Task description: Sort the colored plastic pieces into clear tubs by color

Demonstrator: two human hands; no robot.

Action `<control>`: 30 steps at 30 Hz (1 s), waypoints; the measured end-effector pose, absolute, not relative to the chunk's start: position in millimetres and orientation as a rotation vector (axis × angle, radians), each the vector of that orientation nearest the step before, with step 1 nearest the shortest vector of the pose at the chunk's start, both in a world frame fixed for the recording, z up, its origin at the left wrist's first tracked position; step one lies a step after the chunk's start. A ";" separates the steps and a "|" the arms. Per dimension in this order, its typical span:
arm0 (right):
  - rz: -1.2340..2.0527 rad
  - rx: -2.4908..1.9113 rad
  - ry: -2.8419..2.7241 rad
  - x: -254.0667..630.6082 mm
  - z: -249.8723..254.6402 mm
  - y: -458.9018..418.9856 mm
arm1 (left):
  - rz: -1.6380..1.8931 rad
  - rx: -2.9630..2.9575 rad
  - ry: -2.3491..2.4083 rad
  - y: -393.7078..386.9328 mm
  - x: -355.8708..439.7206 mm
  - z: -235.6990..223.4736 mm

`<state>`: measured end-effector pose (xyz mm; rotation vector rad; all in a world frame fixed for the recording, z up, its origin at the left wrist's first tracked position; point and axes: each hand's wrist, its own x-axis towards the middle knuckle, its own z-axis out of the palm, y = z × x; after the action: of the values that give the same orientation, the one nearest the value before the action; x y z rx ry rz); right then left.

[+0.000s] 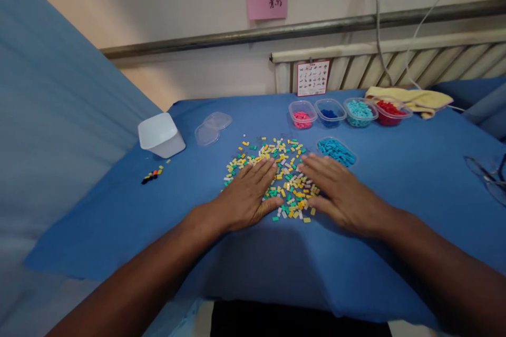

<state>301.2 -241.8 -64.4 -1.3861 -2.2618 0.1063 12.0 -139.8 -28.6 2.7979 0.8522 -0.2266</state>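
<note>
- Blue cloth [158, 242]: spread beneath both hands.
- Scattered small pieces [288, 185], yellow, green and white: lying between the hands and beyond the left fingertips.
- Left hand [247, 192]: palm down, unclenched, fingers extended at the pieces' left side.
- Right hand [342, 195]: also flat and unclenched, at their right side.
- Yellow cloth [415, 99]: well beyond the right hand, off to its right.
- White container [158, 134]: tilted, beyond and left of the left hand.
- Tub of blue pieces [336, 151]: just beyond the right hand.
- Four clear tubs [330, 119], in a row: farther beyond it, holding pink, dark blue, light blue and red pieces.
- Clear lids [207, 134]: beyond the left hand.
</note>
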 end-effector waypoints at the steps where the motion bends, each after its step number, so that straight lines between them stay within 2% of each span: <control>1: 0.071 -1.423 -2.175 313.5 -61.7 -239.0 | -0.233 2.797 0.861 -142.8 5.1 -27.3; 5: -0.048 -1.711 -1.892 361.5 -56.3 -229.5 | -0.250 2.748 0.975 -145.7 -14.1 -24.5; 10: -0.076 -2.079 -1.747 387.5 -66.1 -229.3 | -0.231 2.715 0.978 -141.9 4.7 -25.6; 18: -0.103 -2.185 -1.951 367.2 -68.5 -233.3 | -0.184 2.737 0.736 -161.2 35.6 -21.1; 20: -0.147 -2.201 -1.947 365.8 -69.1 -234.0 | -0.051 2.713 0.748 -156.6 29.1 -11.6; 24: -0.190 -2.207 -1.951 368.5 -75.3 -233.4 | 0.424 2.641 1.062 -134.5 3.8 13.3; 26: -0.186 -2.204 -1.951 369.9 -78.5 -232.2 | 0.368 2.619 1.104 -127.5 -6.5 19.1; 30: -0.165 -2.211 -1.952 372.3 -81.0 -230.2 | 0.040 2.711 0.970 -129.2 -9.5 11.9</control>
<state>372.3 -230.2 -81.0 -2.2112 -1.9517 -0.1647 -9.5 -129.2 11.9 2.7113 0.9704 0.0398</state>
